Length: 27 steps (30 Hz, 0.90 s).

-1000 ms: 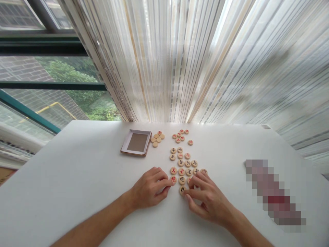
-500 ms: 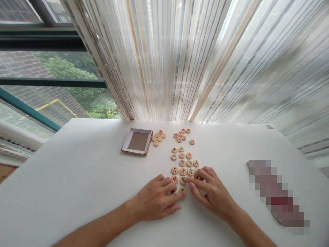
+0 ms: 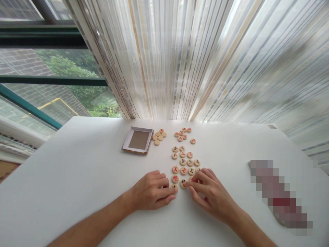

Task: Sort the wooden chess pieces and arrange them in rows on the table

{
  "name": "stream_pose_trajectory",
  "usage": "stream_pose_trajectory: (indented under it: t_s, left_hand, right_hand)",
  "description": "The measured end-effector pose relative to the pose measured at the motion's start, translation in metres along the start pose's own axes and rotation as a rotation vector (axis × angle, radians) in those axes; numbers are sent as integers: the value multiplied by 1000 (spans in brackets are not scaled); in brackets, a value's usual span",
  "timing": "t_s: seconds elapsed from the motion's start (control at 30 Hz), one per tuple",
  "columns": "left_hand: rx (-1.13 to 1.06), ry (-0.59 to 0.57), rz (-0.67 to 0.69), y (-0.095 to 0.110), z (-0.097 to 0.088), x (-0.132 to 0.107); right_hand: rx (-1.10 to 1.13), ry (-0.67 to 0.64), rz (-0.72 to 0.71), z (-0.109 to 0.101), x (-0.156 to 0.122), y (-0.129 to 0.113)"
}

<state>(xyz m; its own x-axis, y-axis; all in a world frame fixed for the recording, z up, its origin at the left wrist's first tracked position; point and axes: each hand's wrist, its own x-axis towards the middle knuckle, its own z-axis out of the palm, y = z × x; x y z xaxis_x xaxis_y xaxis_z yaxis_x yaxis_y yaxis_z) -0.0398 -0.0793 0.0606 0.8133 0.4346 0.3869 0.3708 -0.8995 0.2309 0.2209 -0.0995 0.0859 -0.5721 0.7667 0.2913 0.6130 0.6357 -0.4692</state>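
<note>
Round wooden xiangqi pieces with red or black characters lie in short rows on the white table (image 3: 84, 178). My left hand (image 3: 151, 190) rests at their left side, its forefinger touching a black-marked xiangqi piece (image 3: 174, 187) at the near end. From the right, my right hand (image 3: 212, 190) reaches in with a fingertip on another black-marked piece (image 3: 183, 183); its thumb is apart from the forefinger. Neither hand is closed around a piece. A red-marked cannon piece (image 3: 175, 178) sits just above the left fingertip. The right fingers partly cover a few pieces.
A shallow open box (image 3: 124, 149) stands at the back, left of several mostly blank-side-up pieces (image 3: 160, 138). Several red-marked pieces (image 3: 181, 132) lie loosely behind the rows. At the right is a pixelated object (image 3: 280, 195). Striped curtains (image 3: 164, 61) hang behind the table.
My left hand has moved left, its fingertip bringing the near black piece with it, under the red cannon. The black piece under my right fingertip has shifted slightly nearer me.
</note>
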Motion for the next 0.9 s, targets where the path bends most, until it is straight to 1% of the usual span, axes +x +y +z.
stream_pose_trajectory:
  t_s: [0.53,0.73,0.9]
  left_hand:
    - [-8,49,-17,-3,2,0]
    - [-60,21,-9,-2,2,0]
    - [-65,48,-66,-1,-1,2]
  right_hand:
    - [-1,-6,21,-1,1,0]
    - [-32,-4,32,-2,3,0]
    - [-34,-7,25,-1,2,0]
